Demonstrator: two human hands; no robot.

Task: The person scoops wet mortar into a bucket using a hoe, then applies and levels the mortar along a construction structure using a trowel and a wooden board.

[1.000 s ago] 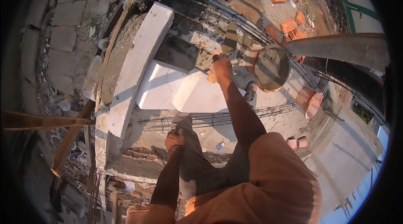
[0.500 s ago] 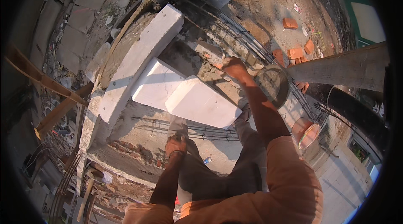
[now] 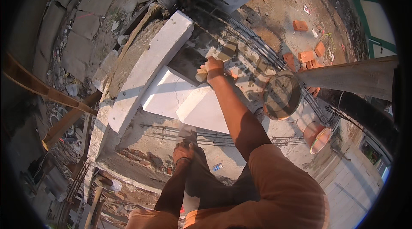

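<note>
My right hand (image 3: 213, 68) is wrapped around the pale handle of a trowel (image 3: 228, 50). Its blade, grey with mortar, points away over the mortar-strewn wall top (image 3: 249, 71). Just nearer than that hand lie two white blocks: one at the left (image 3: 166, 90), the other (image 3: 205, 108) partly hidden beneath my right forearm. A long white block (image 3: 148, 72) stands along their left, and a dark grey gap shows between it and my hand. My left hand (image 3: 183, 152) rests on my left knee, fingers spread over the trouser cloth, holding nothing.
A round pan of grey mortar (image 3: 281, 95) stands right of the blocks, with a reddish tub (image 3: 318, 137) nearer. Thin steel bars (image 3: 266, 49) run along the far right side. Orange bricks (image 3: 306, 56) lie beyond. A broad plank (image 3: 352, 76) juts in from the right.
My right hand has swung left and nearer with the trowel, and the blade now points away to the right instead of left. My left hand stays on the knee; the view has shifted slightly.
</note>
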